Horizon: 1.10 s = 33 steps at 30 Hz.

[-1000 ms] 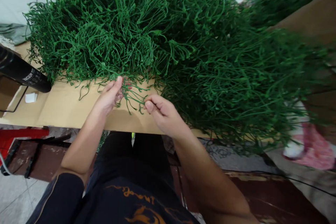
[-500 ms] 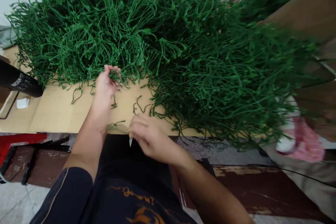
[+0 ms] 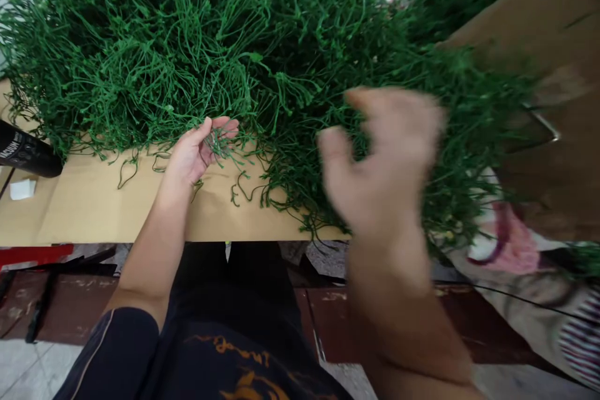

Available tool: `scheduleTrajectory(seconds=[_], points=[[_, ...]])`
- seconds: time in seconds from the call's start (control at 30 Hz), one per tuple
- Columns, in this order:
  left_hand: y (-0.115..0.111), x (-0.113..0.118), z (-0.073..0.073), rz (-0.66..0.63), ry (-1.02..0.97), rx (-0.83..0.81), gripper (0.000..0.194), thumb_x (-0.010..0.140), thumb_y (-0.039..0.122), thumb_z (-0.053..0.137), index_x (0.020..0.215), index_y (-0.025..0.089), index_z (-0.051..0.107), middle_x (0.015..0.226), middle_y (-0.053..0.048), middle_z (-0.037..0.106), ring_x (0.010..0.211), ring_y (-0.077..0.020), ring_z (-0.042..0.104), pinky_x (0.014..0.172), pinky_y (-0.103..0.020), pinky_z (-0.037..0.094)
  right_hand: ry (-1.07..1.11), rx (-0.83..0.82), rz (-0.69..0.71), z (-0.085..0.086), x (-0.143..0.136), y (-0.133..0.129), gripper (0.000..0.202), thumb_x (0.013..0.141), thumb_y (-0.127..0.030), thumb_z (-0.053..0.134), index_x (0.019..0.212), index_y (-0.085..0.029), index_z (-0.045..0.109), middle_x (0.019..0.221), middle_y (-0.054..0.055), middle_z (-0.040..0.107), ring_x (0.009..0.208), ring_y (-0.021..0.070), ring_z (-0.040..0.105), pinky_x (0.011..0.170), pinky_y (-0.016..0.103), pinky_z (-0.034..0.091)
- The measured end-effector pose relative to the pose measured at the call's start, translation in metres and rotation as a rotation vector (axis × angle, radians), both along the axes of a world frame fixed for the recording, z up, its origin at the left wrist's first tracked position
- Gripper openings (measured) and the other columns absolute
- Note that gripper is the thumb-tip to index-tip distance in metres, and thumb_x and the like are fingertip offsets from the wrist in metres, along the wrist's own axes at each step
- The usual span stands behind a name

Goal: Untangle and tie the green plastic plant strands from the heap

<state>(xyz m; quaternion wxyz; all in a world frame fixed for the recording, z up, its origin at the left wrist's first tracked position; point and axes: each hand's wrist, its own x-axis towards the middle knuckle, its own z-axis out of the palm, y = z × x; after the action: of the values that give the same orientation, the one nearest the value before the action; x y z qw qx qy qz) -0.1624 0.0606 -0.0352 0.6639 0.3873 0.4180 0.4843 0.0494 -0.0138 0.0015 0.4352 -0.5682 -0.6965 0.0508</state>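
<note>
My left hand point(image 3: 204, 147) is turned palm up just in front of the left heap of green plastic stems point(image 3: 178, 56). A small bunch of green stems point(image 3: 220, 144) rests in its palm, with the fingers curled loosely around it. Blurred by motion, my right hand point(image 3: 384, 156) is over the right-hand heap of green stems point(image 3: 459, 144). Its thumb and fingers are apart, and nothing shows between them. A few loose stems point(image 3: 246, 190) lie on the cardboard sheet point(image 3: 112, 212) between the two hands.
A black bottle point(image 3: 28, 150) lies at the left edge near a white piece of paper point(image 3: 22, 189). A brown cardboard box point(image 3: 539, 19) stands at the right. Below it is part of another person's pink garment point(image 3: 513, 240). A brown bench point(image 3: 323, 319) is under the table edge.
My right hand has swung up and right from the table edge to the right heap, its fingers spreading. My left hand has turned its palm further up, with stems still in it. The view has shifted slightly.
</note>
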Motion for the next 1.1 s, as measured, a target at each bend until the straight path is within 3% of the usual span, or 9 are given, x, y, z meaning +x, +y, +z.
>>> scheduleTrajectory(seconds=[0.1, 0.2, 0.4, 0.5, 0.6, 0.7, 0.87, 1.03, 1.1], points=[[0.000, 0.001, -0.003, -0.044, -0.009, 0.013, 0.032, 0.088, 0.038, 0.043, 0.095, 0.013, 0.063, 0.107, -0.009, 0.068, 0.109, -0.0192, 0.060, 0.090, -0.034, 0.051, -0.153, -0.067, 0.104, -0.027, -0.058, 0.015, 0.044, 0.081, -0.039, 0.052, 0.113, -0.009, 0.052, 0.109, 0.018, 0.055, 0.102, 0.0290, 0.047, 0.088, 0.044, 0.037], [0.001, 0.000, -0.005, -0.026, -0.002, 0.025, 0.034, 0.088, 0.039, 0.042, 0.093, 0.013, 0.062, 0.108, -0.009, 0.067, 0.111, -0.0183, 0.059, 0.093, -0.032, 0.049, -0.153, -0.277, 0.219, -0.044, -0.086, 0.029, 0.022, 0.086, -0.028, 0.042, 0.095, -0.013, 0.055, 0.089, 0.012, 0.060, 0.082, 0.0223, 0.052, 0.074, 0.035, 0.039], [0.002, 0.001, -0.001, -0.008, 0.001, 0.024, 0.036, 0.090, 0.041, 0.038, 0.092, 0.013, 0.061, 0.106, -0.007, 0.067, 0.110, -0.0171, 0.060, 0.085, -0.029, 0.053, -0.075, -0.302, 0.297, -0.051, -0.082, 0.026, 0.019, 0.087, -0.021, 0.033, 0.073, -0.017, 0.046, 0.076, 0.007, 0.054, 0.075, 0.0177, 0.048, 0.072, 0.031, 0.037], [0.001, 0.001, -0.001, -0.044, 0.009, 0.018, 0.035, 0.089, 0.041, 0.040, 0.091, 0.014, 0.062, 0.105, -0.006, 0.068, 0.107, -0.0181, 0.061, 0.075, -0.027, 0.055, -0.002, -0.166, 0.156, -0.052, -0.081, 0.026, 0.022, 0.087, -0.035, 0.039, 0.083, -0.015, 0.048, 0.089, 0.012, 0.052, 0.087, 0.0207, 0.048, 0.078, 0.035, 0.040], [-0.001, -0.001, -0.003, -0.064, 0.040, 0.006, 0.034, 0.087, 0.041, 0.044, 0.090, 0.014, 0.064, 0.100, -0.006, 0.070, 0.105, -0.0193, 0.062, 0.069, -0.026, 0.056, 0.011, -0.043, 0.006, -0.051, -0.081, 0.034, 0.042, 0.078, -0.045, 0.053, 0.104, -0.012, 0.047, 0.110, 0.018, 0.046, 0.106, 0.0280, 0.043, 0.088, 0.043, 0.039], [-0.001, -0.002, -0.005, -0.054, 0.060, 0.006, 0.034, 0.085, 0.042, 0.047, 0.088, 0.014, 0.065, 0.095, -0.007, 0.071, 0.104, -0.0195, 0.063, 0.074, -0.027, 0.055, 0.007, -0.158, 0.060, -0.051, -0.081, 0.044, 0.046, 0.075, -0.034, 0.058, 0.112, -0.010, 0.045, 0.111, 0.018, 0.048, 0.101, 0.0271, 0.048, 0.083, 0.042, 0.042], [0.001, 0.000, -0.007, -0.034, 0.066, 0.029, 0.033, 0.084, 0.042, 0.048, 0.087, 0.014, 0.066, 0.094, -0.008, 0.071, 0.100, -0.0192, 0.064, 0.082, -0.031, 0.053, 0.088, -0.389, 0.149, -0.050, -0.078, 0.051, 0.041, 0.077, -0.024, 0.054, 0.115, -0.013, 0.043, 0.079, 0.006, 0.057, 0.071, 0.0187, 0.053, 0.069, 0.035, 0.043], [0.003, 0.000, -0.005, 0.007, 0.070, 0.045, 0.026, 0.085, 0.036, 0.049, 0.090, 0.016, 0.065, 0.090, -0.004, 0.069, 0.089, -0.0140, 0.065, 0.075, -0.025, 0.052, 0.025, -0.380, 0.117, -0.042, -0.080, 0.050, 0.013, 0.081, -0.027, 0.050, 0.087, -0.016, 0.049, 0.080, 0.006, 0.056, 0.073, 0.0179, 0.051, 0.067, 0.031, 0.037], [0.003, 0.001, -0.004, 0.028, 0.083, 0.032, 0.025, 0.085, 0.036, 0.049, 0.090, 0.017, 0.064, 0.083, -0.003, 0.068, 0.083, -0.0122, 0.065, 0.072, -0.023, 0.050, 0.000, -0.334, 0.154, -0.040, -0.081, 0.050, 0.014, 0.085, -0.025, 0.041, 0.075, -0.018, 0.045, 0.077, 0.005, 0.054, 0.071, 0.0164, 0.049, 0.065, 0.029, 0.034]])
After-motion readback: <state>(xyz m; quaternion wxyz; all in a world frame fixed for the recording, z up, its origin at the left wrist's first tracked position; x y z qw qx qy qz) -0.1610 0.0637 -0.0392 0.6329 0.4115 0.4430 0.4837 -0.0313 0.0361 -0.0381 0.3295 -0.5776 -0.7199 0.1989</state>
